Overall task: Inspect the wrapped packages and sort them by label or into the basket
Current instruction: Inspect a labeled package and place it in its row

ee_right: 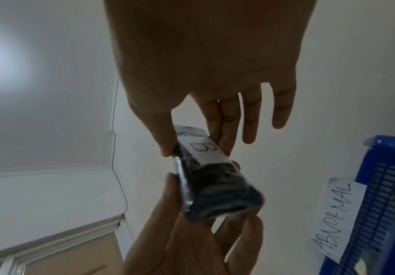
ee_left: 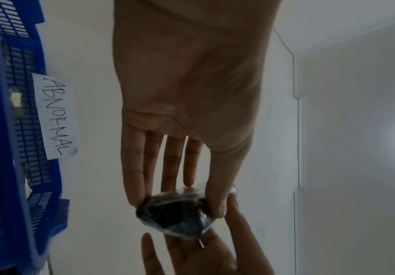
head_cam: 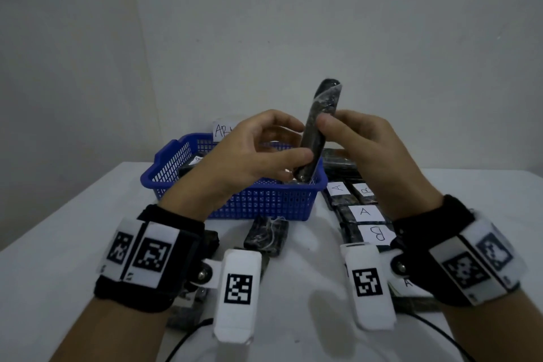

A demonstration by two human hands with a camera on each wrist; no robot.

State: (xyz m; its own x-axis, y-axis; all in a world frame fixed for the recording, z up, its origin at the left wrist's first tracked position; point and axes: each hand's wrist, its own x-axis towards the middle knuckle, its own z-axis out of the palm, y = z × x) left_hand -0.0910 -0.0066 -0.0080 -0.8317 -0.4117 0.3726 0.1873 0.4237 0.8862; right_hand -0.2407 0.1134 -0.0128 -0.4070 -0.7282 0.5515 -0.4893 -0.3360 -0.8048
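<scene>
A dark package in clear wrap [head_cam: 320, 126] stands nearly upright in the air over the blue basket [head_cam: 264, 203]. My left hand [head_cam: 302, 141] pinches its lower half between thumb and fingers. My right hand [head_cam: 326, 123] pinches it higher up. In the right wrist view the package [ee_right: 220, 186] shows a white label with the letter B [ee_right: 203, 148], held between the thumb and fingers of my right hand [ee_right: 196, 151]. The left wrist view looks at the package's end [ee_left: 175, 214], pinched by my left hand [ee_left: 180, 206].
A paper sign reading ABNORMAL [ee_left: 55, 115] hangs on the basket's far wall, and dark packages [head_cam: 191, 164] lie inside. Right of the basket lie packages labelled A [head_cam: 364, 211] and B [head_cam: 377, 233]. A package with no label showing [head_cam: 266, 235] lies in front on the white table [head_cam: 58, 244].
</scene>
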